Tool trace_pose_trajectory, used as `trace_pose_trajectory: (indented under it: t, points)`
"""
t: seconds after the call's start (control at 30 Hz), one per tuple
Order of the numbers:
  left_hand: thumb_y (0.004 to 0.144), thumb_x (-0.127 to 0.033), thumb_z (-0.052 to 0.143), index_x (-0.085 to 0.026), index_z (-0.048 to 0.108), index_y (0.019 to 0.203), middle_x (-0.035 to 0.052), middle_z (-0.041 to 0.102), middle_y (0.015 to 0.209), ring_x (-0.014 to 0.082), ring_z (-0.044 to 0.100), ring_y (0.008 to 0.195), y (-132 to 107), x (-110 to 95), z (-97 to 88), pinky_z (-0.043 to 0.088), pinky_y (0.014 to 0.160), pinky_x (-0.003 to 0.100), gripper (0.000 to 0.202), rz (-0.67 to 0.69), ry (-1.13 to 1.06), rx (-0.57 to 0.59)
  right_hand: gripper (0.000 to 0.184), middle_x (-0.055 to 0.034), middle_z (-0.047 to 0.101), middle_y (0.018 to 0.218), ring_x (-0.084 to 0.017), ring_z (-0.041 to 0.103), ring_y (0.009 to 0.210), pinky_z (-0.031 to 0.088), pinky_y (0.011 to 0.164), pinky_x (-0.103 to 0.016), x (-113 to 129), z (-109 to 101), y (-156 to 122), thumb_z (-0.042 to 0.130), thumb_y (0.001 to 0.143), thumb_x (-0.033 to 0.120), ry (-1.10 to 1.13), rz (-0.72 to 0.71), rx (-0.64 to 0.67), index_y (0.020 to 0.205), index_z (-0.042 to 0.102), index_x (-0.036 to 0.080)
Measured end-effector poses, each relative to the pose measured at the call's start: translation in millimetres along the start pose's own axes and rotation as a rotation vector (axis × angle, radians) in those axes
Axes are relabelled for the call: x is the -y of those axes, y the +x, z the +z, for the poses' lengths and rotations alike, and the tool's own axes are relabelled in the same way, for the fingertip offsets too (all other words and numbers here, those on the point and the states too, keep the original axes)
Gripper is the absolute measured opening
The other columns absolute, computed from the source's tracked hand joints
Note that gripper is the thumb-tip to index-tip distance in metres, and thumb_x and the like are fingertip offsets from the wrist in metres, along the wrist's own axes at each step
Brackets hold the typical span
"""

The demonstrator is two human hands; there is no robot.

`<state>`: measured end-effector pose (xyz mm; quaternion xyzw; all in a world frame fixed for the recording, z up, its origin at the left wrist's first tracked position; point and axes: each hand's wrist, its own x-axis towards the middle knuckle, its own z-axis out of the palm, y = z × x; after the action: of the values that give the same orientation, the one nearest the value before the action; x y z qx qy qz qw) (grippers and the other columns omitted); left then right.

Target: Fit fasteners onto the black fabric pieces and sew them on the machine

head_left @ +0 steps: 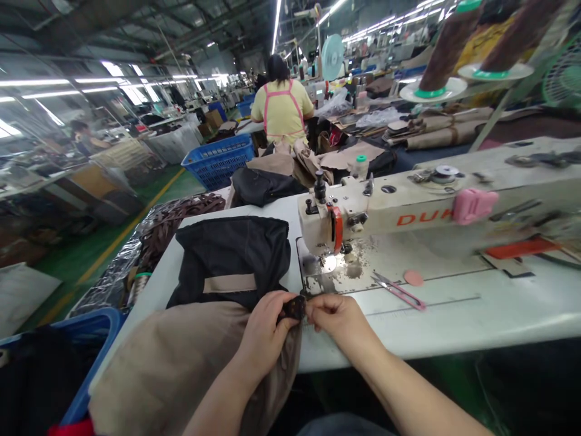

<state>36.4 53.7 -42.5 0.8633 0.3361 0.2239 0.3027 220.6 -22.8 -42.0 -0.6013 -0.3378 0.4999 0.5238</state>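
A taupe bag with its black lining pulled out lies at the left of the sewing table, and a taupe strip shows on the lining. My left hand is closed on the bag's right edge, thumb and fingers around a small dark brown piece. Against the right end of that piece, my right hand is pinched; whether it grips the piece itself or a thread there is too small to tell. Both hands are in front of the sewing machine, left of the pink-handled thread snips.
Beside the snips lies a round pink disc. Thread cones stand above the machine. A blue basket and a co-worker are beyond the table. Another blue bin is at the near left. Leather pieces are heaped behind.
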Motion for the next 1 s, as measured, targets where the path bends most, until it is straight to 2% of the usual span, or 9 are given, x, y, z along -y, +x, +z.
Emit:
trace_pose_trajectory:
  t: [0.27, 0.43, 0.5, 0.6, 0.67, 0.77, 0.83, 0.93, 1.0]
  points:
    - [0.088, -0.010, 0.057, -0.022, 0.067, 0.119, 0.0095, 0.069, 0.123, 0.0271, 0.062, 0.119, 0, -4, -0.3, 0.050, 0.105, 0.046, 0.034, -0.011, -0.011, -0.015, 0.023, -0.0001, 0.065, 0.058, -0.012, 0.054, 0.051, 0.045, 0.054, -0.025, -8, 1, 4, 0.068, 0.073, 0.040, -0.013, -0.033, 0.014, 0.066, 0.072, 0.018]
    - [0.089, -0.009, 0.055, -0.022, 0.066, 0.120, 0.0103, 0.069, 0.123, 0.0277, 0.062, 0.120, 1, -10, 0.3, 0.049, 0.108, 0.048, 0.035, -0.016, 0.012, -0.003, 0.033, -0.0020, 0.067, 0.063, -0.013, 0.054, 0.051, 0.045, 0.051, -0.026, -5, -5, -1, 0.059, 0.085, 0.045, -0.079, -0.085, 0.043, 0.069, 0.071, 0.019]
    - [0.090, -0.009, 0.055, -0.022, 0.065, 0.123, 0.0100, 0.068, 0.126, 0.0269, 0.061, 0.122, -1, -13, -1.3, 0.048, 0.110, 0.048, 0.037, 0.016, 0.032, 0.032, 0.031, -0.0025, 0.066, 0.065, -0.015, 0.057, 0.056, 0.047, 0.056, -0.027, -2, -11, -6, 0.056, 0.088, 0.042, -0.130, -0.126, 0.022, 0.070, 0.069, 0.019]
    - [0.092, -0.013, 0.060, -0.025, 0.057, 0.136, 0.0100, 0.063, 0.137, 0.0263, 0.056, 0.130, -5, -18, -9.7, 0.044, 0.116, 0.047, 0.046, 0.100, 0.073, 0.087, 0.027, -0.0051, 0.067, 0.076, -0.020, 0.064, 0.075, 0.051, 0.073, -0.032, -2, -24, -14, 0.056, 0.091, 0.038, -0.287, -0.261, -0.037, 0.076, 0.070, 0.021]
    - [0.092, -0.019, 0.063, -0.025, 0.053, 0.141, 0.0107, 0.060, 0.142, 0.0276, 0.052, 0.135, -6, -21, -19.5, 0.041, 0.119, 0.048, 0.050, 0.110, 0.140, 0.020, 0.028, -0.0066, 0.068, 0.083, -0.022, 0.066, 0.082, 0.052, 0.077, -0.033, -5, -33, -19, 0.051, 0.096, 0.037, -0.476, -0.388, -0.051, 0.085, 0.072, 0.022]
    - [0.088, -0.026, 0.070, -0.023, 0.049, 0.143, 0.0130, 0.056, 0.145, 0.0325, 0.046, 0.140, -4, -26, -36.0, 0.036, 0.121, 0.053, 0.059, -0.025, 0.315, -0.209, 0.029, -0.0069, 0.070, 0.087, -0.021, 0.068, 0.083, 0.053, 0.077, -0.031, -12, -44, -22, 0.047, 0.101, 0.036, -0.632, -0.503, -0.018, 0.092, 0.071, 0.023]
    - [0.079, -0.035, 0.080, -0.019, 0.045, 0.146, 0.0160, 0.051, 0.148, 0.0367, 0.043, 0.141, -2, -29, -43.7, 0.036, 0.119, 0.055, 0.077, -0.160, 0.429, -0.247, 0.028, -0.0067, 0.071, 0.089, -0.021, 0.069, 0.083, 0.055, 0.078, -0.030, -16, -47, -21, 0.047, 0.103, 0.036, -0.665, -0.546, 0.001, 0.095, 0.071, 0.024]
    - [0.065, -0.045, 0.089, -0.015, 0.052, 0.140, 0.0203, 0.055, 0.142, 0.0427, 0.050, 0.132, -2, -31, -45.1, 0.044, 0.109, 0.057, 0.089, -0.320, 0.585, -0.071, 0.028, -0.0064, 0.072, 0.089, -0.020, 0.071, 0.083, 0.057, 0.079, -0.029, -21, -49, -16, 0.048, 0.103, 0.038, -0.687, -0.607, -0.014, 0.097, 0.072, 0.025]
    - [0.066, -0.043, 0.088, -0.014, 0.061, 0.129, 0.0214, 0.062, 0.132, 0.0441, 0.055, 0.124, -3, -28, -42.1, 0.048, 0.101, 0.058, 0.074, -0.370, 0.666, 0.045, 0.029, -0.0064, 0.073, 0.087, -0.021, 0.071, 0.082, 0.058, 0.078, -0.029, -25, -51, -11, 0.049, 0.102, 0.040, -0.689, -0.652, -0.024, 0.097, 0.073, 0.025]
